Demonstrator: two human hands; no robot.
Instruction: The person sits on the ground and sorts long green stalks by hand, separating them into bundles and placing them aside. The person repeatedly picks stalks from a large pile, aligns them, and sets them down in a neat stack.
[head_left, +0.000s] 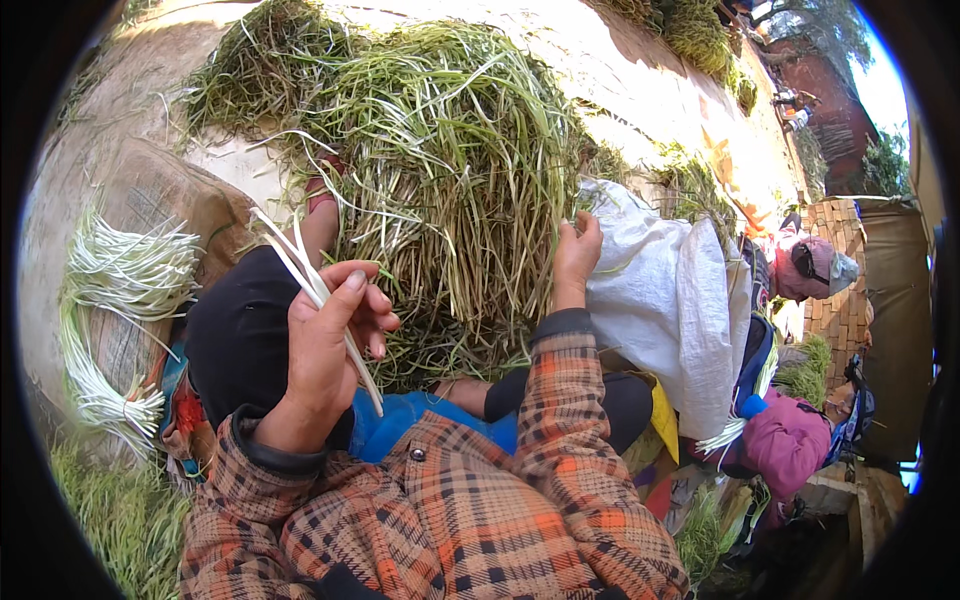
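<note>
My left hand (330, 330) is raised over my left knee and holds a pale stalk (319, 289) with a split top between thumb and fingers. In front of me lies a large heap of green leafy stalks (450, 180), with brownish stems toward my lap. My right hand (577, 251) is at the heap's right edge, fingers bent; whether a stalk is between them cannot be told. Left of my knee, bundles of clean white stalks (135, 274) rest on a brown sack (124, 341).
A white woven sack (660, 292) lies beside my right arm. Co-workers sit at the right, one in a pink top (787, 442) with white stalks nearby. More greens (120, 517) lie at lower left, and further heaps (697, 41) stand at upper right.
</note>
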